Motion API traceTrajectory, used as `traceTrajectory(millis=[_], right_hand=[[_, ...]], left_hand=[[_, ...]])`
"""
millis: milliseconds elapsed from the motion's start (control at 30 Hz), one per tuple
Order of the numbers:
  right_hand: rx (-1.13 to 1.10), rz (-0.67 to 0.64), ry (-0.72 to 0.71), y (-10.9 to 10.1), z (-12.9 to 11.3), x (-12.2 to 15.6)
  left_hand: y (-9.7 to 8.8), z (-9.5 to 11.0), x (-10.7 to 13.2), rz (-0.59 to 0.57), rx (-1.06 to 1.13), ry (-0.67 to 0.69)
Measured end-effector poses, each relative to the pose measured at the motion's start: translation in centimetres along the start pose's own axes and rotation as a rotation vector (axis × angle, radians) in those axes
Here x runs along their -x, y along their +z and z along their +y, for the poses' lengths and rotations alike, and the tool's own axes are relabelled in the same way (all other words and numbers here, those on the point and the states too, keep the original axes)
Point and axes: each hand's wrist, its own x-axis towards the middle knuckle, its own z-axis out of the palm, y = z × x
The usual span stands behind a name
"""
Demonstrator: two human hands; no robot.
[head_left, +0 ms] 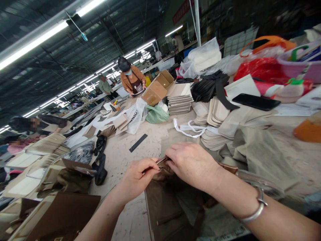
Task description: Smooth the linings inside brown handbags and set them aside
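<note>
A dark brown bag-like fabric piece (169, 201) hangs below both hands at the near edge of the table. My left hand (139, 177) pinches its thin upper edge between thumb and fingers. Close beside it, my right hand (192, 164) grips the same edge, fingertips pressed together and partly hidden behind the knuckles. A silver bracelet (255, 209) circles the right wrist. Olive sheer cloth (263, 157) lies to the right of that hand. Beyond the hands, a short black strip (138, 143) rests on the tabletop.
Stacked beige panels (179, 100) stand behind, near an open cardboard box (157, 88). White straps (189, 129) and a black phone (255, 101) lie to the right. Brown bag parts (67, 214) crowd the left. A co-worker in an apron (132, 80) stands across the table.
</note>
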Motion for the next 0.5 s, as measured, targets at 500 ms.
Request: traceTrajectory(millis=[500], right_hand=[[-0.018,-0.005,0.025,-0.13,0.14,0.06]], left_hand=[[0.58,0.22,0.15,0.036,-0.011,-0.087]])
